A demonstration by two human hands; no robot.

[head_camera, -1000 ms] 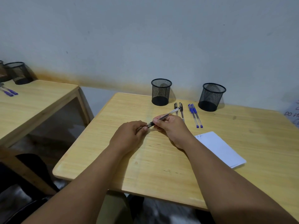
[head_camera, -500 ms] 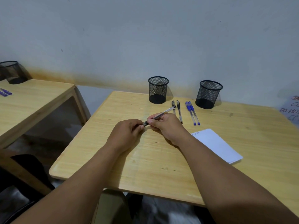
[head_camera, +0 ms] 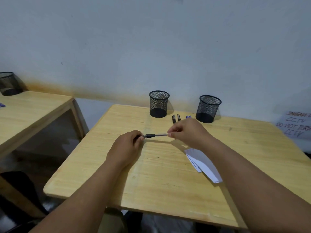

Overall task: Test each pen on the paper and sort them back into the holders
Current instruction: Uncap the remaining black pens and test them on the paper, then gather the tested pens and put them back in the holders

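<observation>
A clear pen with a black grip (head_camera: 155, 135) lies level between both hands above the table. My left hand (head_camera: 127, 147) is closed around its black tip end; whether a cap is in that fist is hidden. My right hand (head_camera: 188, 132) pinches the other end. Two black pens (head_camera: 175, 118) lie on the wood behind my right hand, and blue pens (head_camera: 188, 116) peek out beside them. Two empty black mesh holders stand at the back: the left holder (head_camera: 159, 104) and the right holder (head_camera: 208, 108). White paper sheets (head_camera: 202, 163) lie under my right forearm.
The wooden table (head_camera: 151, 182) ends close to my body. A second table (head_camera: 30, 115) stands to the left with another mesh holder (head_camera: 9, 84) on it. A handwritten sign (head_camera: 296, 126) leans at the far right.
The pen has swung from slanted to level. My right hand slid outward along the barrel to its far end, so the hands are now farther apart. The camera tilted.
</observation>
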